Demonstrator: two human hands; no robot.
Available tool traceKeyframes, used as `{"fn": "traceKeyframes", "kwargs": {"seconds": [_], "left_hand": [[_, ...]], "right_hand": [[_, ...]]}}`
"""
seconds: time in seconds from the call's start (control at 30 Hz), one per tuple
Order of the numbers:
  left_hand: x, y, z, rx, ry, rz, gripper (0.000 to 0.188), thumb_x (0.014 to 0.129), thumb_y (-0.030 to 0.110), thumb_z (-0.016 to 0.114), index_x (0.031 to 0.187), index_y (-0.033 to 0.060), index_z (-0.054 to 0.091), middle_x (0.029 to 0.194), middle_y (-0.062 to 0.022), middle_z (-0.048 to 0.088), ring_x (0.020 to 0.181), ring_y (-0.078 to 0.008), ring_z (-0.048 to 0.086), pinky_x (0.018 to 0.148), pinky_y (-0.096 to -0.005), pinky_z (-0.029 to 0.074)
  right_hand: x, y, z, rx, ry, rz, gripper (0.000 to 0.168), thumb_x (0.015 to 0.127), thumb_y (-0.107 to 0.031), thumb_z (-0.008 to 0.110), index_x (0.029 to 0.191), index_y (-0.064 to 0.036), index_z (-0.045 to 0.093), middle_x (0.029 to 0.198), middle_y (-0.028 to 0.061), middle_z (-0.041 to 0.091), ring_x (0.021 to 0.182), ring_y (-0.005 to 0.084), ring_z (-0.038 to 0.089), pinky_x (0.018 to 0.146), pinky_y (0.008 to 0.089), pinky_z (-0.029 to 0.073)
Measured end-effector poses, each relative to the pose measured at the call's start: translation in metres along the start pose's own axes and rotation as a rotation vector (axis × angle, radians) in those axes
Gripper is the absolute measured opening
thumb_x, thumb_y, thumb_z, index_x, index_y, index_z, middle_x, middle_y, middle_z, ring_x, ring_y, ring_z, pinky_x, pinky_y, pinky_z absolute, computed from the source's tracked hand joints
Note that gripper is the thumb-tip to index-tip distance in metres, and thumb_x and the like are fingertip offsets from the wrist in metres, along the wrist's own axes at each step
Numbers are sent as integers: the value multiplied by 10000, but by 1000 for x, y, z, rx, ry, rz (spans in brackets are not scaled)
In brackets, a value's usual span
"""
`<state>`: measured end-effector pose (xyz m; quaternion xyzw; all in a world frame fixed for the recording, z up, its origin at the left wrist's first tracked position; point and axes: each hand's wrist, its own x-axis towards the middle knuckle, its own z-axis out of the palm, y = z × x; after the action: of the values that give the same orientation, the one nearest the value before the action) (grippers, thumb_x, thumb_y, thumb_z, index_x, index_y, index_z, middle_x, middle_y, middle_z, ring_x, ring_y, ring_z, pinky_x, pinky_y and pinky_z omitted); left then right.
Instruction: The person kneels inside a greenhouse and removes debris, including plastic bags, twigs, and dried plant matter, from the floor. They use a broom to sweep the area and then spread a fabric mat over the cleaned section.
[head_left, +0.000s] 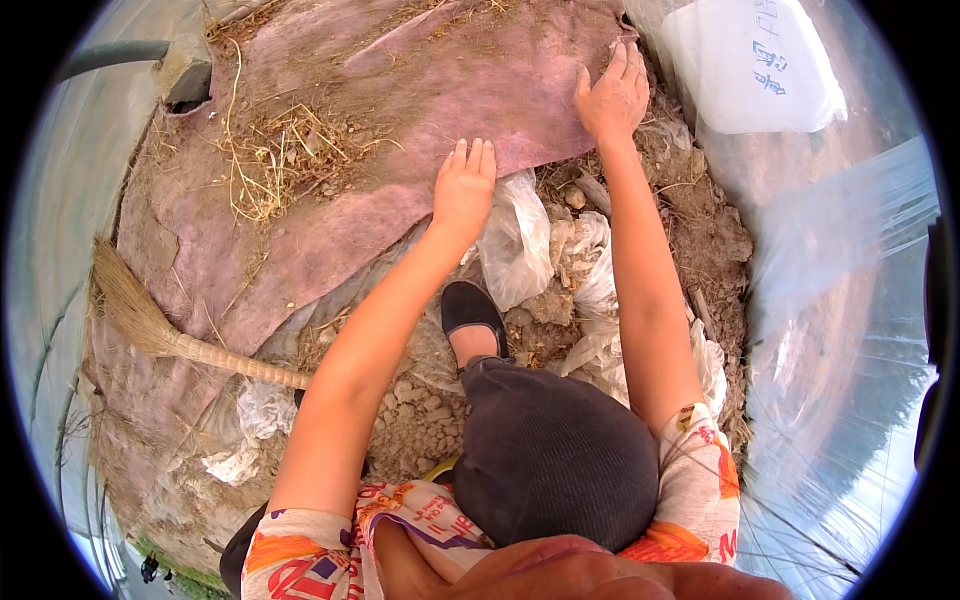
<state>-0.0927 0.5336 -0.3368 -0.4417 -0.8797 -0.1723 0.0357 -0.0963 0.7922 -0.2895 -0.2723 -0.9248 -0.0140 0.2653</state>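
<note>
A large, dirty pinkish felt-like cloth (420, 97) is spread over the ground. My left hand (466, 184) rests near its lower edge with the fingertips on the cloth. My right hand (616, 94) lies on the cloth's right corner, fingers pointing up the view. Whether either hand pinches the fabric cannot be told. Dry stems and roots (281, 161) lie in a tangle on the cloth, left of my left hand. Below the edge, between my forearms, is a crumpled clear plastic bag (516, 240).
A straw broom (172, 337) lies at the left. Clods of soil (420, 420) and plastic scraps (266, 409) surround my black shoe (471, 307). Translucent sheeting (810, 300) rises at the right, beside a white plastic container (757, 67) bearing writing. A block (187, 75) stands upper left.
</note>
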Motion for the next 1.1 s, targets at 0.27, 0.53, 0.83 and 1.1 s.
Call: {"fn": "traceKeyframes", "kwargs": {"seconds": [0.27,0.53,0.83,1.1], "left_hand": [[-1,9,-30,-5,63,4,539,745,3,560,1279,-68,556,1262,-214,622,1199,-388,569,1012,-431,456],[8,6,-6,-23,-1,-16,552,714,5,583,1256,-90,554,1276,-242,598,1189,-397,567,1001,-431,463],[11,15,-30,-90,68,8,572,697,-34,584,1266,-80,554,1273,-226,605,1191,-402,565,986,-438,468],[11,23,-66,-205,86,-33,586,672,-51,593,1257,-69,572,1246,-217,627,1183,-396,573,984,-443,467]], "right_hand": [[77,-81,51,354,-60,49,577,941,-299,473,1446,-47,349,1492,197,321,1386,366,309,1140,422,276],[-12,-113,82,597,-388,-138,618,964,-292,485,1511,-82,288,1574,187,259,1457,360,230,1187,410,229],[117,-53,93,560,-96,62,402,923,-111,482,1315,-27,519,1313,220,547,1238,386,497,1058,441,401],[180,-48,156,399,-242,33,448,939,-182,446,1343,9,488,1376,269,485,1318,396,427,1125,443,332]]}}
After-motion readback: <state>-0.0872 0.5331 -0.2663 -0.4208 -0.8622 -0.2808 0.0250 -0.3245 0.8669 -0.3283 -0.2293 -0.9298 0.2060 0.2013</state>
